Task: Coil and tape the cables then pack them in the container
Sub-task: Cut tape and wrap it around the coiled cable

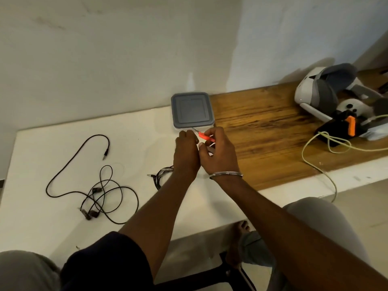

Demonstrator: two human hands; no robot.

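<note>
- My right hand [218, 152] grips a red-handled tool [206, 137], likely scissors. My left hand [186, 148] curls beside it, and I cannot tell what it pinches.
- I'd snip short, with the blades clear of my left fingers.
- The bundled black cable [162, 173] lies under my left forearm.
- The thin earphone cable [95, 190] sprawls loose on the smooth white table [52, 227].
- The square grey-lidded container [192, 111] sits closed just beyond my hands.

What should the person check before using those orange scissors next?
1. Grip on the orange-handled scissors: ok, the right hand holds them.
2. Tape ready between the hands: cannot tell, fingers hide it.
3. The left hand clear of the blades: cannot tell.
4. The coiled black cable within reach: ok, beside the left wrist.
5. The grey-lidded square container open: not ok, lid on.
6. The thin black earphone cable coiled: not ok, sprawled on the white table.
</note>
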